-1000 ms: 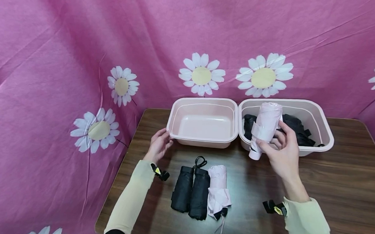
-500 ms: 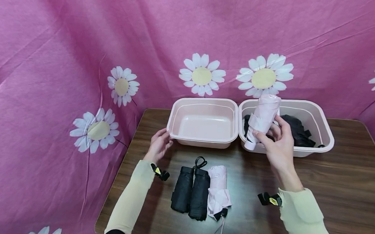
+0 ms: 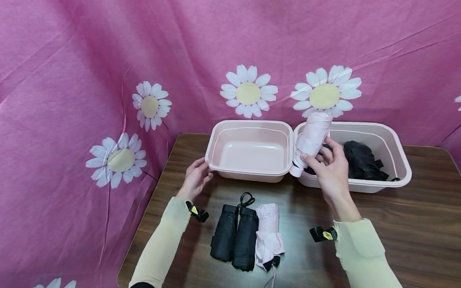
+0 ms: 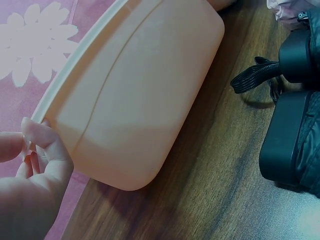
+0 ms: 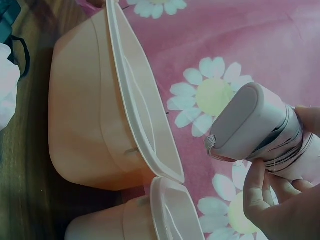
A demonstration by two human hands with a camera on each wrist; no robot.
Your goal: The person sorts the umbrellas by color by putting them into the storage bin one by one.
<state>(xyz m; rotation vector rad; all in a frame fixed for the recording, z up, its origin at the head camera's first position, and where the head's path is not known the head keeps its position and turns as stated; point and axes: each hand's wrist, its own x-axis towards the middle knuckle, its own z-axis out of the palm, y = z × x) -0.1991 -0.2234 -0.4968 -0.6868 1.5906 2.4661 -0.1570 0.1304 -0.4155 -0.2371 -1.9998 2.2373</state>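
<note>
right hand grips a pink umbrella, seemingly mid-carry, right tub beneath it; left hand pinches left tub beside it; next calls for clearing rims.

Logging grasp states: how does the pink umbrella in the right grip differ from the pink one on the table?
Support: the held umbrella is up in the right grip; the table umbrella lies on the tabletop.
Neighbours: the held umbrella overlaps the right bin in the head view; the table umbrella lies beside a black umbrella.
Shared: both are pale pink and furled.
</note>
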